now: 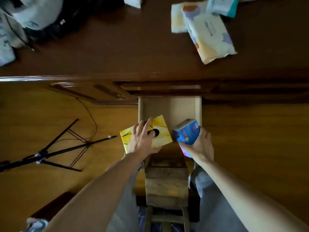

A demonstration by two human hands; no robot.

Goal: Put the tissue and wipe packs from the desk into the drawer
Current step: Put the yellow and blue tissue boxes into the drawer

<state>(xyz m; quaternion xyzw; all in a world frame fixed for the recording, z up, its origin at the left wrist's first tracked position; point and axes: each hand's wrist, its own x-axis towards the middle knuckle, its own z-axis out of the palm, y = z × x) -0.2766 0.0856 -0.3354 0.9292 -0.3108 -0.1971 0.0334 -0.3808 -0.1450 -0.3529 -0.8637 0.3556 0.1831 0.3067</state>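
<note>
Both hands are carrying packs down to the open drawer (170, 106) at once. The left hand (142, 141) is gripping the yellow pack (160, 131) from above, fingers spread over its top and thumb under the near edge; the pack is sitting tilted, partly over the drawer's left wall and partly outside it. The right hand (199, 144) is clasping the blue pack (186, 131) around its lower end, holding it over the drawer's right front corner.

To do this well, the yellow pack is needing a shift to the right and a turn square to the walls before it drops — otherwise it is likely to catch on the rim. Setting it flat against the left side would probably be leaving room for the blue one beside it. More packs (207, 34) are lying on the desk (117, 56), well apart from the drawer, so tight, flat stacking is going to matter.
</note>
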